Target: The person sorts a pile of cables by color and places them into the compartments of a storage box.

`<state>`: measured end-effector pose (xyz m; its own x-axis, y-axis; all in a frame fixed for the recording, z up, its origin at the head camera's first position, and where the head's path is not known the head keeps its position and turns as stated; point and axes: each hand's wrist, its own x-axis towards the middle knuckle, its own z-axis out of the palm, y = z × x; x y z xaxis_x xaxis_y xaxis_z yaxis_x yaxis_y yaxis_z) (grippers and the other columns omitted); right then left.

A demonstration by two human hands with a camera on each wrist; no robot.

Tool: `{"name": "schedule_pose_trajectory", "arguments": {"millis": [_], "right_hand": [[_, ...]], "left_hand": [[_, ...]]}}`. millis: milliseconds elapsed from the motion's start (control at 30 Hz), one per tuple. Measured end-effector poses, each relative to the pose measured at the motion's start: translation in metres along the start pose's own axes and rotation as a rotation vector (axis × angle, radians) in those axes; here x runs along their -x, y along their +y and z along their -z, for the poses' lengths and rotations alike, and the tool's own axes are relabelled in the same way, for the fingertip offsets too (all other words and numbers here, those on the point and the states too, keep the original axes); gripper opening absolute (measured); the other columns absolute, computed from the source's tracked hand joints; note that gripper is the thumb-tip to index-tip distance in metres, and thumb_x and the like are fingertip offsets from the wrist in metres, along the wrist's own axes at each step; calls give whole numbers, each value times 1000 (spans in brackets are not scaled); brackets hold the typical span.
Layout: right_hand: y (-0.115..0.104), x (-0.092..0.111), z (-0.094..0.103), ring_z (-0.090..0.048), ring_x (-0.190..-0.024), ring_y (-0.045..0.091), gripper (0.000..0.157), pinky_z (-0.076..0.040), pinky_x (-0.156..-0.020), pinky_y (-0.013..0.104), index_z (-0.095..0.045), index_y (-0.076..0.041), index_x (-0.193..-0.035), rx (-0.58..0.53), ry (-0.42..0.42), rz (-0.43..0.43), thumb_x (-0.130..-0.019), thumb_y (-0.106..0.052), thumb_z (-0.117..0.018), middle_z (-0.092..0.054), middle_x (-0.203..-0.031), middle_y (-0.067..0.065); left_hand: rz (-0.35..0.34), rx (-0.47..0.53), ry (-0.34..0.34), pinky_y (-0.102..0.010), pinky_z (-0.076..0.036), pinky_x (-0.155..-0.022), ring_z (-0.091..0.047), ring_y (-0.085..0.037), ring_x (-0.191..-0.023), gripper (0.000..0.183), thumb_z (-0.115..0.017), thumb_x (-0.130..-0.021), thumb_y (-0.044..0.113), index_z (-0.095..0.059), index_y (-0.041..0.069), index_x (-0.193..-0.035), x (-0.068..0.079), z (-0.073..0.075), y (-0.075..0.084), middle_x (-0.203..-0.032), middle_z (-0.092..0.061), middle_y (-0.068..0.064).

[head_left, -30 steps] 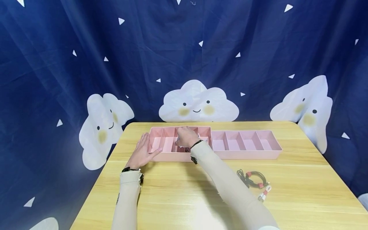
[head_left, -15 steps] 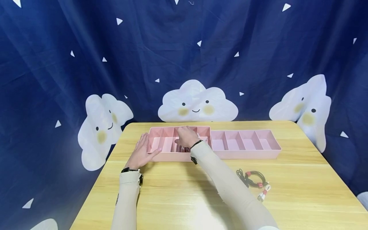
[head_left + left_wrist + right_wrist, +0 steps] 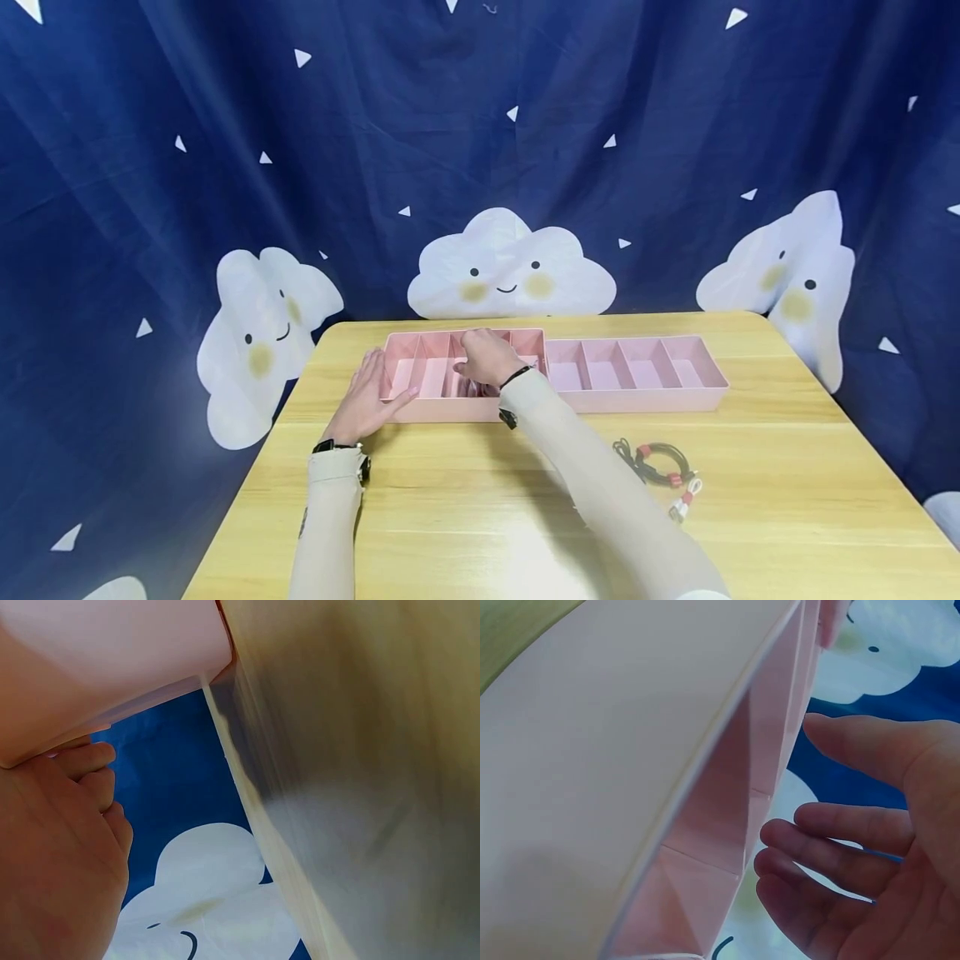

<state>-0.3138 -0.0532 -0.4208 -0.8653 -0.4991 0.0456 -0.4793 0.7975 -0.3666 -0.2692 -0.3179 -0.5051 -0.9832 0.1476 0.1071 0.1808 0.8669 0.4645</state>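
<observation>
A pink divided organizer box point(image 3: 442, 410) stands near the back of the table. My left hand point(image 3: 362, 406) rests against its left end, fingers straight along the outer wall and thumb at the front rim. In the left wrist view its fingers touch the outside of the box. My right hand point(image 3: 487, 358) is over the middle compartments. Its fingers point(image 3: 832, 859) are apart, loosely bent, and hold nothing in the right wrist view. Dark, cable-like things point(image 3: 471, 388) show partly below this hand, and the hand hides the rest of that compartment.
A paler pink divided box point(image 3: 637, 402) adjoins on the right. On the wooden table point(image 3: 420, 517) at the right lie a coiled black cable point(image 3: 660, 477) with red ties and a small white cable point(image 3: 684, 502). A blue cloud-patterned curtain point(image 3: 360, 150) hangs behind.
Whitish material at my right fingertips a second ago no longer shows there, and dark cable-like things are more visible below the hand. Both hands stay nearly in place; the head view shifts slightly.
</observation>
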Motion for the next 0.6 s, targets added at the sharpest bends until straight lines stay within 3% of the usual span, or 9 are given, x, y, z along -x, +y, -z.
{"name": "schedule_pose_trajectory", "arguments": {"millis": [100, 233, 333, 500, 600], "right_hand": [[1, 3, 2, -56, -72, 15, 22, -51, -61, 29, -67, -6, -87, -8, -3, 5, -93, -24, -79, -61, -78, 1], [3, 6, 6, -66, -80, 18, 21, -59, -76, 34, -73, -4, -97, -28, 6, 23, -92, -24, -79, -76, -97, 8], [4, 10, 9, -67, -82, 19, 19, -59, -80, 36, -74, -5, -97, -46, 22, 37, -92, -24, -79, -77, -102, 10], [8, 16, 14, -59, -74, 16, 20, -54, -74, 34, -70, -7, -89, -49, 29, 57, -94, -25, -77, -73, -91, 8], [9, 21, 17, -67, -78, 17, 22, -59, -84, 36, -74, -3, -101, -76, 21, 50, -94, -23, -77, -76, -104, 14]], "left_hand": [[-3, 1, 2, -64, -10, -130, -5, -39, -163, 116, -57, -93, 73, -7, -3, -164, 0, 0, -1, -174, -9, -23], [-8, -8, 0, -64, -11, -130, -5, -40, -163, 116, -56, -93, 73, -7, -4, -164, 0, 0, -1, -174, -8, -23], [-7, -14, 3, -63, -11, -131, -5, -40, -163, 116, -56, -93, 74, -7, -4, -164, 0, 1, 0, -174, -8, -22], [-3, -7, 1, -63, -11, -131, -4, -39, -163, 116, -57, -93, 73, -7, -4, -164, 1, 1, 1, -174, -6, -21], [0, 8, -4, -63, -10, -131, -3, -38, -164, 115, -57, -93, 72, -7, -3, -164, 1, 1, 2, -175, -6, -20]]}}
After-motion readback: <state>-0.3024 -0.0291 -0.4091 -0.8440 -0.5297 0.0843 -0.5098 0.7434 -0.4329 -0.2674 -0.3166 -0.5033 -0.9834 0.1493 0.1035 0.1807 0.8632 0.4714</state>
